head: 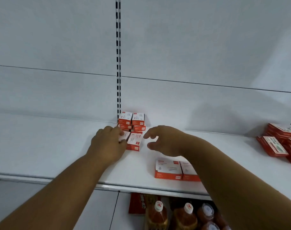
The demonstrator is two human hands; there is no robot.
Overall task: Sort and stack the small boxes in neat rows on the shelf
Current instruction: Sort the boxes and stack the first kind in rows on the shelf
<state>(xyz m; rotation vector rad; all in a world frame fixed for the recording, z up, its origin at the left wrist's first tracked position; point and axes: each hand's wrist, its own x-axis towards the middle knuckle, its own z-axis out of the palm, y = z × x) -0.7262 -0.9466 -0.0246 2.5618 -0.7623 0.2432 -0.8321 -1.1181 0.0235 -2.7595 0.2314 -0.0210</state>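
Note:
Small white-and-orange boxes stand stacked two high in a block (131,120) against the back wall of the white shelf (58,146). In front of that block lie more boxes; my left hand (108,143) grips one box (124,136) at the front left. Beside it sits another front box (134,141), untouched. My right hand (164,140) hovers just right of these boxes with fingers spread and nothing in it. Two loose boxes (168,170) lie near the shelf's front edge under my right forearm, the right one partly hidden.
A pile of flat red boxes (280,141) lies at the shelf's far right. A slotted upright (118,63) runs up the back wall. Below the shelf stand several bottles (186,216) with white caps and a red pack (138,203).

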